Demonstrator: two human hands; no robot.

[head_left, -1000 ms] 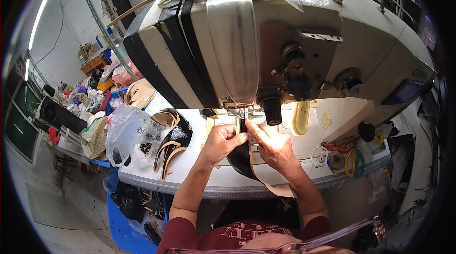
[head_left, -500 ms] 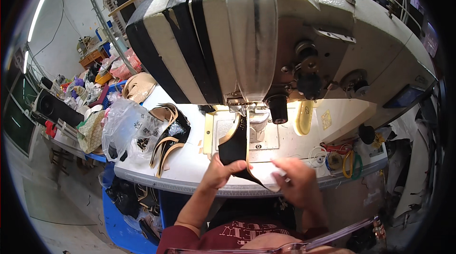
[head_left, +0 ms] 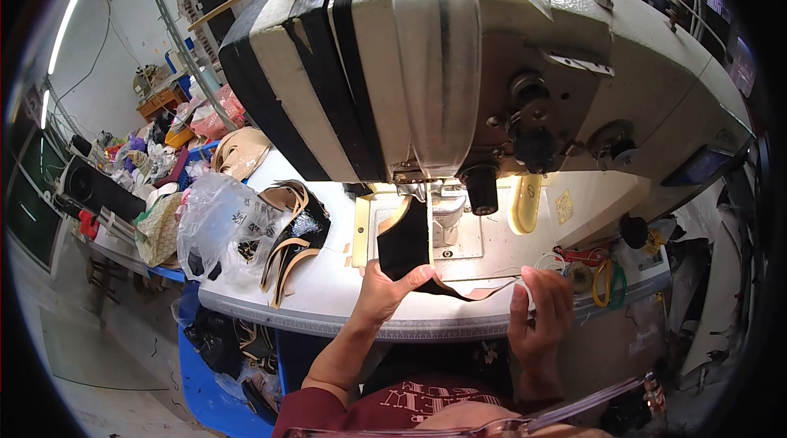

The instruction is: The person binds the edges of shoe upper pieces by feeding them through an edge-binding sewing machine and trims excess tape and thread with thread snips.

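A black shoe-upper piece with tan edges lies on the bed of a sewing machine, its far end under the presser foot. My left hand is closed on its near left part, with the thumb lying on top. From the near edge a narrow strip, dark with a pale underside, curves to the right. My right hand pinches the end of this strip between thumb and fingers, above the table's front edge. Whether the strip belongs to the piece or is separate tape, I cannot tell.
Left of the machine lie a stack of black and tan shoe-upper pieces and a clear plastic bag. On the right are yellow-handled scissors and a yellow oval part. A blue bin stands below the table.
My right hand has moved right, drawing the strip's end out sideways. The black piece has turned slightly and lies flatter, with my left hand still on it.
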